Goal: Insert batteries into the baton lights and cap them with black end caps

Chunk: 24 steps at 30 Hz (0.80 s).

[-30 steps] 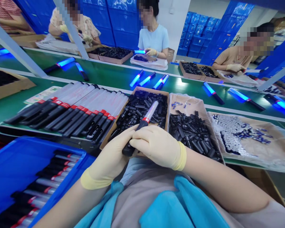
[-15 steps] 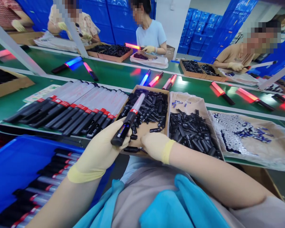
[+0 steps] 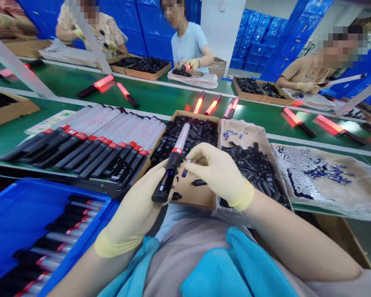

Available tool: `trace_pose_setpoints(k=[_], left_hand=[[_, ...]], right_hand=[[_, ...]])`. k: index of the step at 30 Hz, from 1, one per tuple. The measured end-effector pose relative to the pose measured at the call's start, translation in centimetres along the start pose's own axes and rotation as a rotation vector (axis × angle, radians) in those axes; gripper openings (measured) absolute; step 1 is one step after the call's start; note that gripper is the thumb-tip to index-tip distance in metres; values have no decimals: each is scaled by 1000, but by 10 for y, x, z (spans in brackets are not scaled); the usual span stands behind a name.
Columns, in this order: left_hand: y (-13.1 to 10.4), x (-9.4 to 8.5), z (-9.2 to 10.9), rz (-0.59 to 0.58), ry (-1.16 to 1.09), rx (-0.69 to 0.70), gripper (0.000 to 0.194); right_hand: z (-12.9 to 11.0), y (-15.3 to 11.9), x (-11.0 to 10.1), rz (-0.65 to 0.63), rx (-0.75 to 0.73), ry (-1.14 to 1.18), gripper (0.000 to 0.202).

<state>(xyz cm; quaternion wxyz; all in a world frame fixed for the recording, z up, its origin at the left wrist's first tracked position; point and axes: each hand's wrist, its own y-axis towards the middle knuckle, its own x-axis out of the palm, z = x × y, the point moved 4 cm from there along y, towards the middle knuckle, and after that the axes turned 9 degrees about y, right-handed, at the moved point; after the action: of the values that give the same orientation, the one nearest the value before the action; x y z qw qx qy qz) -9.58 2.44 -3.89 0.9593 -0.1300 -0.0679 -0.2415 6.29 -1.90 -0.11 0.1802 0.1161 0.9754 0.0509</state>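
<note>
My left hand, in a cream glove, is wrapped round the black handle of a light stick. The stick's clear tube points away from me, and a battery shows in the handle's open side. Just right of the handle, my gloved right hand pinches a small blue battery between thumb and finger. Both hands are over the near part of a cardboard box of black plastic parts.
A row of light sticks lies to the left above a blue crate. On the right are a tray of black parts and a tray of batteries. Lit sticks lie on the green conveyor; people sit across it.
My right hand has risen from the box's near edge to beside the stick, with a battery now visible in its fingers. The held stick has shifted slightly right and nearer. Conveyor sticks have moved right.
</note>
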Motion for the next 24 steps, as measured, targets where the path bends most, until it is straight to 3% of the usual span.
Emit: trace_pose_setpoints(k=[2, 4, 8, 11, 15, 18, 20, 24], left_hand=[[1, 2, 0, 36, 49, 33, 33], [2, 2, -1, 65, 49, 59, 25], [4, -2, -7, 27, 74, 102, 32], [3, -7, -8, 14, 219, 201, 36], [-3, -10, 1, 31, 521, 419, 41], [-4, -10, 6, 5, 697, 548, 49], [-3, -11, 7, 0, 755, 599, 52], [0, -15, 4, -14, 705, 573, 55]], right_hand=[[-6, -9, 3, 27, -10, 245, 10], [-7, -14, 13, -10, 15, 296, 10], [-3, -14, 24, -4, 108, 381, 10], [-2, -11, 23, 18, 116, 400, 12], [-8, -13, 25, -38, -97, 43, 8], [-15, -23, 30, -74, -360, -354, 21], [-16, -28, 32, -125, -458, -551, 29], [-10, -23, 16, -167, -554, -559, 31]])
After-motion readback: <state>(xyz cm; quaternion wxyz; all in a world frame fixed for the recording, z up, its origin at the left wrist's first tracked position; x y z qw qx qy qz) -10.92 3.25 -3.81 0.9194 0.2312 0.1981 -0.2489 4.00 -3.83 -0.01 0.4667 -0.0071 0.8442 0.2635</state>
